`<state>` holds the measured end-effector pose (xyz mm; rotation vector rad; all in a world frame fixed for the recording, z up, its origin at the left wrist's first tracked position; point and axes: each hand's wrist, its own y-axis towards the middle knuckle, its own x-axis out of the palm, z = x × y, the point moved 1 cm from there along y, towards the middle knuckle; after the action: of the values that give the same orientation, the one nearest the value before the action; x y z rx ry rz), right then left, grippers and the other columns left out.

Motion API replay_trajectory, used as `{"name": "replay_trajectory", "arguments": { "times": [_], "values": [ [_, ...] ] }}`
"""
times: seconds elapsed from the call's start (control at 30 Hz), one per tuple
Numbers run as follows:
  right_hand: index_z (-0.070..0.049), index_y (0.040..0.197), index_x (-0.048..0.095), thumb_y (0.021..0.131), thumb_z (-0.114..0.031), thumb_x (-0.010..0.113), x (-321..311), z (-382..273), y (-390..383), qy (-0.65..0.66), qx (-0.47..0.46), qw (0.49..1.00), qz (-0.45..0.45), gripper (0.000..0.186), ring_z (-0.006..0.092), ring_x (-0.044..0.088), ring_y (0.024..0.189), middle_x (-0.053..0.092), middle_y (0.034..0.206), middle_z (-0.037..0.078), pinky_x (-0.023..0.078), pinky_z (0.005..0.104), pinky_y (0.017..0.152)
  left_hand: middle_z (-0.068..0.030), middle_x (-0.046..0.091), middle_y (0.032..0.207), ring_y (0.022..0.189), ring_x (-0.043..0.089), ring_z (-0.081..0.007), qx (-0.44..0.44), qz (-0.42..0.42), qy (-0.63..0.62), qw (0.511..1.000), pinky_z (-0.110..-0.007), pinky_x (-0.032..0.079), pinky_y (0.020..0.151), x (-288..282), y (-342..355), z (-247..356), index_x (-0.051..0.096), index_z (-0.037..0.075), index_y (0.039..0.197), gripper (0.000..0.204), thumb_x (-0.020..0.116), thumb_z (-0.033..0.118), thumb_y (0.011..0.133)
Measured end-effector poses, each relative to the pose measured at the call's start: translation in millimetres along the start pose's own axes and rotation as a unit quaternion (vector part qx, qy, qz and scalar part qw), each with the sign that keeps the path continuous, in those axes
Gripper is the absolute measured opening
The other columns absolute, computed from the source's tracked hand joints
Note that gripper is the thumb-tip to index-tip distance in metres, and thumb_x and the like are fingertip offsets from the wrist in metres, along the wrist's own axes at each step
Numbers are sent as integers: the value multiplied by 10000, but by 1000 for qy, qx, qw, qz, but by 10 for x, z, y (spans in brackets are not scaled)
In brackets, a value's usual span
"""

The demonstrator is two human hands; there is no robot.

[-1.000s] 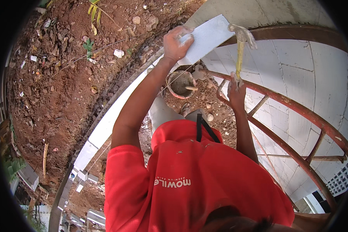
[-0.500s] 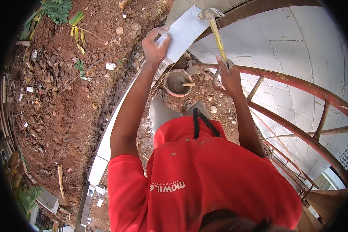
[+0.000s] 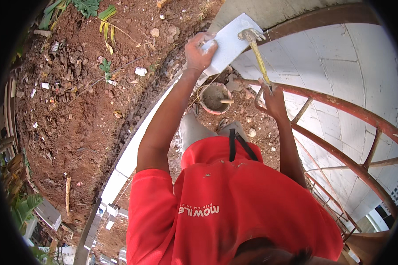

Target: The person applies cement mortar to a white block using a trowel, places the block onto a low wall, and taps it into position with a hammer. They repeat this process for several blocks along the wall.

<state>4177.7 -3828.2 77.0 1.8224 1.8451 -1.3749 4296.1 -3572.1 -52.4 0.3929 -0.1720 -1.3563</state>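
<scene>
A pale, flat-faced rectangular block [image 3: 229,49] lies at the top centre on the low white wall, its far end near the concrete corner. My left hand [image 3: 200,52] is closed on the block's left side, thumb and fingers curled at its edge. In my right hand [image 3: 273,101] is a claw hammer [image 3: 257,55], gripped low on its yellow handle. The hammer's grey head is over the far right part of the block; whether it touches I cannot tell. Below the block, a round bucket [image 3: 214,98] of grey mortar stands on the soil with a wooden-handled tool in it.
A rusty red metal frame [image 3: 340,104] curves along my right, before a large white block wall [image 3: 336,57]. The low white wall [image 3: 132,152] runs down my left side. Beyond it lies reddish soil [image 3: 84,132] with rubble, leaves and a wooden stick [image 3: 68,196].
The whole view has shifted, so the scene sits lower and further right. The hammer head has come further over the block from its right edge. My left hand keeps its hold.
</scene>
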Motion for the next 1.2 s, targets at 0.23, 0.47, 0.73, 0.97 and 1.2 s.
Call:
{"name": "replay_trajectory", "arguments": {
  "times": [0.23, 0.47, 0.73, 0.97, 1.2],
  "values": [
    [-107, 916, 576, 1074, -383, 594, -118, -269, -231, 274, -94, 955, 58, 319, -9, 322, 508, 398, 633, -105, 251, 195, 435, -195, 735, 1175, 1107, 699, -361, -40, -132, 158, 978, -453, 490, 1041, -44, 297, 442, 653, 34, 1252, 451, 703, 323, 910],
    [-90, 934, 583, 1088, -404, 553, -68, -70, 15, 131, -91, 981, 106, 351, 18, 324, 504, 402, 623, -71, 260, 246, 444, -142, 431, 1589, 1418, 486, -320, 61, -242, 363, 898, -483, 393, 1172, 531, 427, 506, 440, 49, 1523, 698, 568, 488, 996],
    [-70, 913, 580, 1075, -420, 580, -168, -338, -173, 213, -51, 973, 77, 386, 9, 335, 544, 386, 644, -88, 263, 220, 465, -111, 457, 1576, 1392, 506, -306, 87, -232, 398, 883, -462, 374, 1187, 481, 401, 535, 464, 51, 1520, 695, 562, 498, 997],
    [8, 1025, 698, 1085, -452, 528, -161, -95, 63, -7, -24, 999, 47, 494, 93, 381, 602, 411, 629, -18, 329, 335, 552, -101, 470, 1567, 1387, 508, -295, 77, -235, 414, 876, -462, 346, 1192, 451, 363, 592, 468, 58, 1527, 702, 567, 503, 993],
    [53, 1138, 646, 1065, -369, 593, -103, -30, 194, 56, -63, 993, 82, 432, 149, 432, 543, 480, 605, 109, 385, 361, 529, -110, 466, 1564, 1374, 515, -298, 86, -231, 404, 881, -461, 348, 1185, 502, 398, 558, 466, 51, 1524, 690, 547, 497, 1003]
  ]
}}
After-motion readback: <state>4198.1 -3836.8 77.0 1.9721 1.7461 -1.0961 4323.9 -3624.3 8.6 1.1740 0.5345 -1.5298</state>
